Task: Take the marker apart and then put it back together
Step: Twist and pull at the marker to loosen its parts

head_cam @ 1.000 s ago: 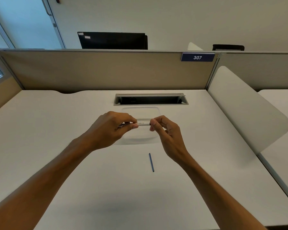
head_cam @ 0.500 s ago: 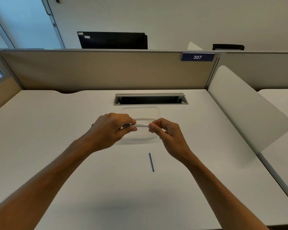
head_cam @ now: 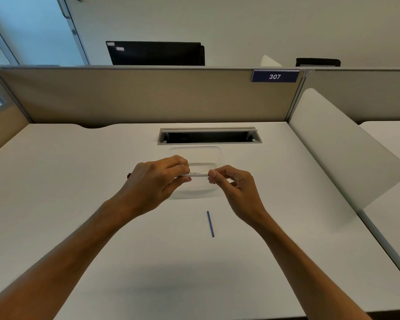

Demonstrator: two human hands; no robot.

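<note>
**Q:** Now, what is shown at the centre, and how are the hands set?

**A:** A white marker barrel [head_cam: 196, 174] is held level above the clear tray [head_cam: 218, 155], with the tray taken as landmark. The left hand [head_cam: 157, 179] is wrapped round the barrel's left part, thumb and fingers curled over it; a dark end is just seen past its knuckles. The right hand [head_cam: 234, 183] pinches the barrel's right end between thumb and forefinger, the other fingers loosely curled. A thin blue rod [head_cam: 210, 224], judged to be a piece already removed, lies on the desk [head_cam: 79, 181] on the near side of the tray, well apart from both hands.

**Q:** What could go wrong from here?

**A:** A small end piece, if freed by the pinch, could be dropped and rolled away, since only fingertips are applied. The blue rod, being round, could be nudged by a lowered wrist and rolled toward the near desk edge. Whether the end piece is loosened cannot be told.

**Q:** What edges and room are to be noted?

**A:** Beyond the tray, the open cable slot [head_cam: 208, 136] is close; a dropped part could be lost in it. To the tray's right a white divider panel [head_cam: 346, 153] bounds the surface. To the left and on the near side of the tray, broad desk is left for the arms.
</note>
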